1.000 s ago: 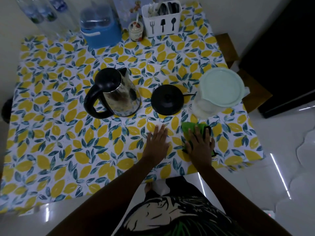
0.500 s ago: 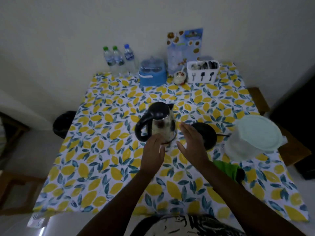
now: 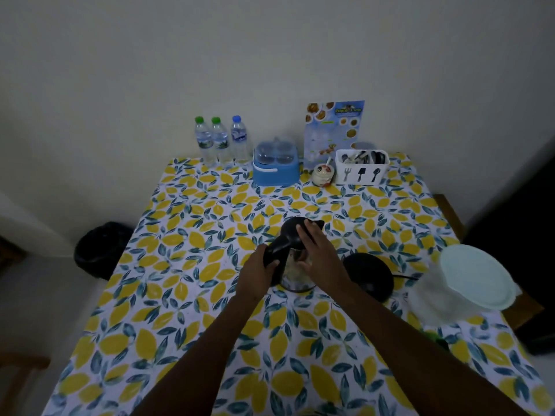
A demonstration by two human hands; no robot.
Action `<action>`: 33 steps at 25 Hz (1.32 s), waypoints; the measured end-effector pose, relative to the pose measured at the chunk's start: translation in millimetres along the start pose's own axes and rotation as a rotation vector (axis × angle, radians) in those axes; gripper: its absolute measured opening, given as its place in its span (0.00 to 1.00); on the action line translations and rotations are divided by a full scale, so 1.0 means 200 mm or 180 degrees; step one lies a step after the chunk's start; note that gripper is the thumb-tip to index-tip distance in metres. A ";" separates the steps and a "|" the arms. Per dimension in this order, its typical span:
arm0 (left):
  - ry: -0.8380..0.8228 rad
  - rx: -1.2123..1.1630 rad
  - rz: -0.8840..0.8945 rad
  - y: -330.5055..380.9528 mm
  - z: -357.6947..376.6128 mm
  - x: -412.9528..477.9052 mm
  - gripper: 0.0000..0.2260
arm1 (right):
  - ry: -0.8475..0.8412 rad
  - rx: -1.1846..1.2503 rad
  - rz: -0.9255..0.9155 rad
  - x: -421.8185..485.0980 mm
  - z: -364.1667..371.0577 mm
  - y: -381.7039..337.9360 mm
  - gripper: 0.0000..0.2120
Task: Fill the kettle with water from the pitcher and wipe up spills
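A steel kettle [image 3: 295,273] with a black lid and handle stands mid-table on the lemon-print cloth. My left hand [image 3: 259,273] is closed around its black handle. My right hand [image 3: 318,255] rests on the kettle's side and lid, fingers spread over the lid. The black kettle base [image 3: 371,276] lies just right of the kettle. A clear pitcher [image 3: 471,279] with a pale green lid stands at the right edge. A green cloth [image 3: 434,337] peeks out in front of the pitcher, mostly hidden by my right forearm.
Along the wall stand three water bottles [image 3: 220,141], a blue container [image 3: 276,166], a small jar [image 3: 322,175], a menu card [image 3: 332,130] and a white cutlery holder [image 3: 362,166]. A black bin [image 3: 100,250] sits on the floor left of the table [image 3: 180,265].
Both hands left the table front and the green cloth and reached the kettle. The left hand closed on the handle, the right came onto the lid. The view tilted up.
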State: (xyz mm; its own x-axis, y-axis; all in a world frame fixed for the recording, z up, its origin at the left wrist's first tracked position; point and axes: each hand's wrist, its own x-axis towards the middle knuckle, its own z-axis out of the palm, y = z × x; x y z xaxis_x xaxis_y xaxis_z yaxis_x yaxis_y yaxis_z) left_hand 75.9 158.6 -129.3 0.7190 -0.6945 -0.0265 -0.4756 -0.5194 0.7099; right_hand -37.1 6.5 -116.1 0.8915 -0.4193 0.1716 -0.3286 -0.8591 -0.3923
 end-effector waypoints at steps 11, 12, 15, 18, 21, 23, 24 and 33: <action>-0.0372 -0.0139 0.0872 0.34 0.10 0.12 0.15 | 0.0787 -0.0300 0.0705 -0.21 -0.27 0.20 0.43; -0.0462 -0.0149 0.0933 0.38 0.14 0.15 0.15 | 0.0839 -0.0308 0.0803 -0.23 -0.29 0.23 0.43; -0.0806 -0.0235 0.1033 0.48 0.26 0.20 0.15 | 0.0836 -0.0302 0.1125 -0.32 -0.33 0.34 0.41; -0.0994 -0.0269 0.1100 0.54 0.38 0.23 0.13 | 0.0840 -0.0299 0.1335 -0.38 -0.34 0.43 0.41; -0.1153 -0.0242 0.1078 0.55 0.42 0.27 0.13 | 0.0850 -0.0306 0.1433 -0.42 -0.34 0.47 0.41; -0.1230 -0.0229 0.1089 0.53 0.43 0.28 0.12 | 0.0814 -0.0331 0.1460 -0.42 -0.32 0.47 0.41; -0.1236 -0.0227 0.1096 0.53 0.43 0.29 0.13 | 0.0822 -0.0353 0.1455 -0.42 -0.31 0.47 0.41; -0.0387 0.0651 0.1345 0.70 0.28 0.25 0.27 | 0.0995 -0.0693 0.0955 -0.28 -0.44 0.42 0.31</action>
State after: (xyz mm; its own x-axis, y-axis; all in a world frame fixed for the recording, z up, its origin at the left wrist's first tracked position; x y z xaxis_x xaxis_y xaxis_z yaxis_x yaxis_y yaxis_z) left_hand 15.7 23.4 -70.5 0.3828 -0.9126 0.1438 -0.8119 -0.2581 0.5237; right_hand -140.9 -68.2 -79.8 0.6220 -0.6973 0.3562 -0.6441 -0.7143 -0.2736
